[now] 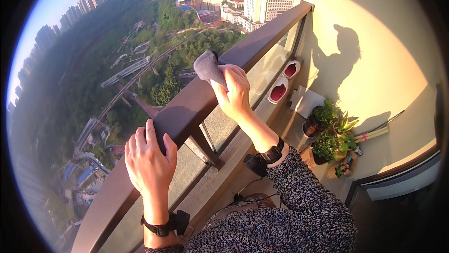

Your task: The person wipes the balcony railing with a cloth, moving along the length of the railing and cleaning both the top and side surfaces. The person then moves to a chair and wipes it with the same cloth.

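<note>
A wide brown balcony handrail [191,104] runs slantwise across the view above glass panels. My left hand [151,158] rests on the rail at the lower left, fingers spread over its top and thumb by the near edge, holding nothing loose. Farther up, my right hand [233,90] grips a grey cloth [209,66], which bulges out past the thumb over the rail's top. The part of the cloth under the palm is hidden. Black straps with small devices circle both wrists.
Two white shoes with red insides [278,93] stand on the ledge behind the rail. Potted plants [324,146] and a white box-like object [306,101] are on the balcony floor near the sunlit wall [382,60]. Beyond the rail is a long drop to trees and buildings.
</note>
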Action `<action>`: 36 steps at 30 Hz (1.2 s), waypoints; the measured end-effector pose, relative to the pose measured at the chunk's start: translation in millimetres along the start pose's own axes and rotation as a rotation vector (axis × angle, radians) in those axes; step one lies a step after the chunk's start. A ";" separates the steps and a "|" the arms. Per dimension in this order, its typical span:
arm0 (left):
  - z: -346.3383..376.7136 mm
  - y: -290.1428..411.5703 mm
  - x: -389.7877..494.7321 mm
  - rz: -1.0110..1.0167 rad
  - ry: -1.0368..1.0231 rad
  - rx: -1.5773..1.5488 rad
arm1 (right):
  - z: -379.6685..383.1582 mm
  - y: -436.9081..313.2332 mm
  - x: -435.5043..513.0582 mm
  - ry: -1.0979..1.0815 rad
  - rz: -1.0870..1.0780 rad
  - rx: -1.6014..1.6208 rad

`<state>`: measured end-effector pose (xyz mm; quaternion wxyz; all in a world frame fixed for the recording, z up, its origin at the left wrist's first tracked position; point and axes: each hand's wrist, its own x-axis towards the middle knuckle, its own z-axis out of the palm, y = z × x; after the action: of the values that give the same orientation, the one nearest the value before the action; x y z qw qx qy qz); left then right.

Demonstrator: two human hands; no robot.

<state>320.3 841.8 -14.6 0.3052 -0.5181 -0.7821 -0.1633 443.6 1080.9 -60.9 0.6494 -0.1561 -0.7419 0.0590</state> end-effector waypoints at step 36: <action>12.0 14.0 7.7 -0.025 -0.066 0.044 | 54.8 16.6 -205.3 0.131 0.662 0.136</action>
<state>327.2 859.8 -19.6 0.2886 -0.5067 -0.8015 -0.1326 414.6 1039.6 -268.0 0.6502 -0.3481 -0.6021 0.3058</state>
